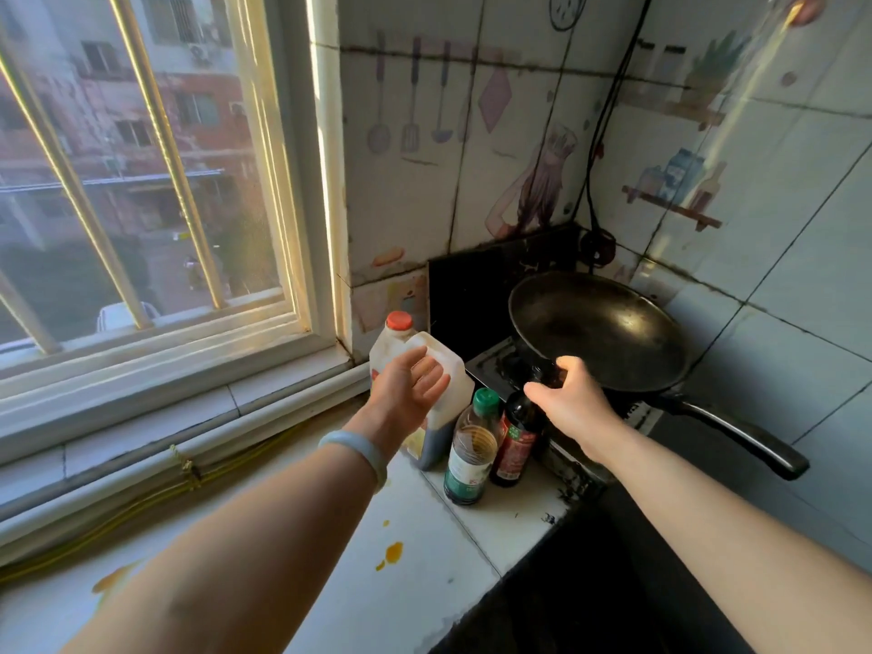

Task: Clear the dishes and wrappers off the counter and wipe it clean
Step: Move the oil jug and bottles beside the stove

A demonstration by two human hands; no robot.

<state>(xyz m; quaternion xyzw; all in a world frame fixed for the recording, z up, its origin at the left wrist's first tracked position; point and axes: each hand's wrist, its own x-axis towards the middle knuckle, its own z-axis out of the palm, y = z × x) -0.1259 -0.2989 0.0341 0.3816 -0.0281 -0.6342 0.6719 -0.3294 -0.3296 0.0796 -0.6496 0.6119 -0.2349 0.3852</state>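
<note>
I note my left hand [408, 387] open, fingers relaxed, at the white jug [455, 387]. My right hand [573, 398] appears to grip the top of the dark bottle [516, 441], which it hides. Both containers stand on the counter [424, 597] beside the stove; orange spills [393, 552] lie nearer me.

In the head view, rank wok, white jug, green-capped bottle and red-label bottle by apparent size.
1. wok
2. white jug, partly behind the left hand
3. green-capped bottle and red-label bottle: alike, unranked
</note>
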